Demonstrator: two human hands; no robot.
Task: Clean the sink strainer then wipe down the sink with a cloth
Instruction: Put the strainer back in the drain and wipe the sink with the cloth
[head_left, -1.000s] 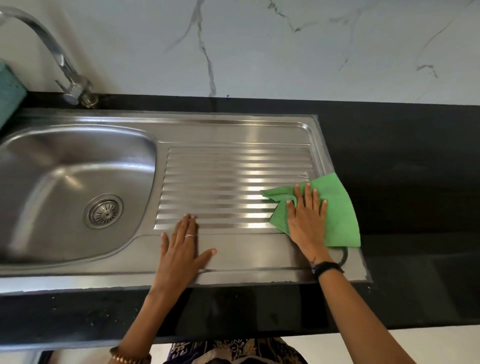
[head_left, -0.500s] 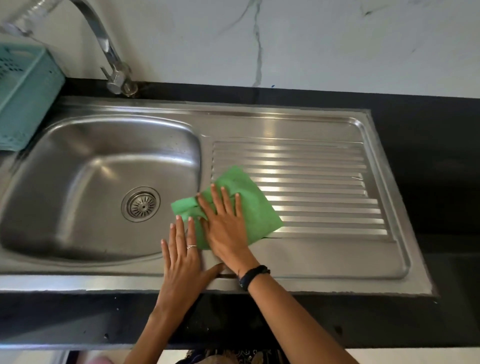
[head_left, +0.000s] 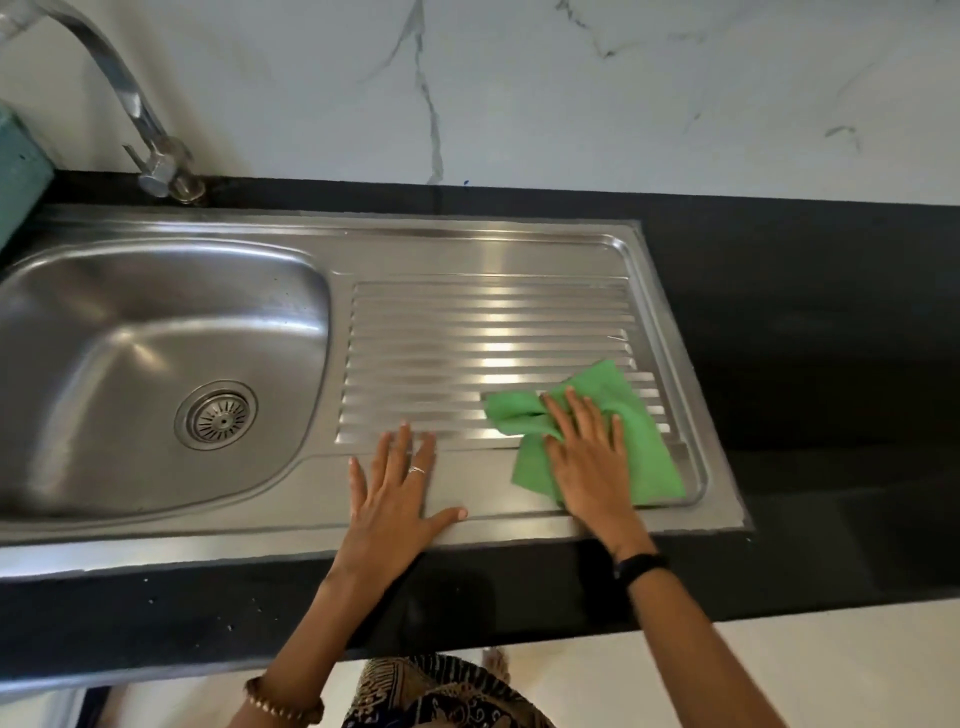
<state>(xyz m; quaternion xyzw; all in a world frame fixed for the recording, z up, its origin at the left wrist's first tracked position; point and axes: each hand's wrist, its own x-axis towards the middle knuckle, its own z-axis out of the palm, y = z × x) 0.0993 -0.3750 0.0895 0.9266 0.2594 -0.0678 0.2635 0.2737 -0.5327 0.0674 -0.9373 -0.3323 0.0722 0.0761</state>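
The desk (head_left: 810, 291) is black stone, and the steel sink (head_left: 467, 249) is set flush into it, so the cloth can sweep from ribs to rim with no step in the way. The basin (head_left: 130, 353) sits at the left under the tap (head_left: 130, 104); the strainer (head_left: 217, 414) is seated in its drain, which suggests the strainer step is done and this is the wiping step. The ribbed drainboard (head_left: 467, 338) fills the right part.

The green cloth (head_left: 644, 441) lies spread on the near right corner of the drainboard, partly bunched at its left edge. The right hand (head_left: 584, 457) presses it flat, palm down, fingers (head_left: 576, 410) straight and spread, gripping nothing; a flat palm probably puts even pressure across the ribs. The left hand (head_left: 397, 493) rests bare on the smooth front rim, fingers also straight and released, likely as a brace while the person leans.

Half a second ago the cloth and right hand were at the drainboard's left end, just beside the basin and touching the left hand; now they are at the right end, well apart from it. The left hand keeps its place on the rim.
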